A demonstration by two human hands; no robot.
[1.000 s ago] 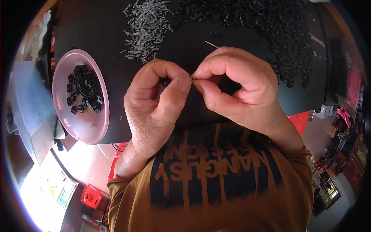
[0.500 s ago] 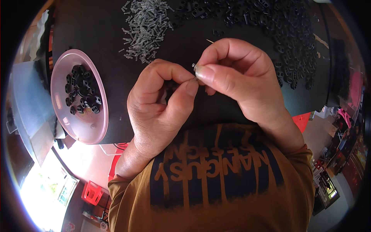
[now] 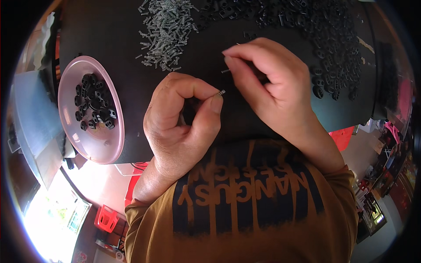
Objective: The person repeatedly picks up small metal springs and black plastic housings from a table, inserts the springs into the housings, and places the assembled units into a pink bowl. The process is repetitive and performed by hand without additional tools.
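Note:
A small metal spring (image 3: pixel 222 92) is pinched between the thumb and index finger of my left hand (image 3: pixel 182 114), above the table. To its upper right, my right hand (image 3: pixel 274 79) has its thumb and index fingertips close together; whether something is between them is hidden. Another small spring (image 3: pixel 225 71) shows beside the right thumb, and I cannot tell whether it lies on the table or is held. Beyond my left hand spreads a pile of loose metal springs (image 3: pixel 169 35).
A pink plastic bowl (image 3: pixel 118 136) at the left holds several small black two-holed parts (image 3: pixel 93 98). Many more black plastic parts (image 3: pixel 324 35) cover the far right of the dark table (image 3: pixel 103 30). A red stool (image 3: pixel 106 218) stands on the floor at lower left.
My right hand has drawn up and away from my left hand, so the fingertips are apart. The spring in my left fingers now shows clearly. My left hand has barely moved.

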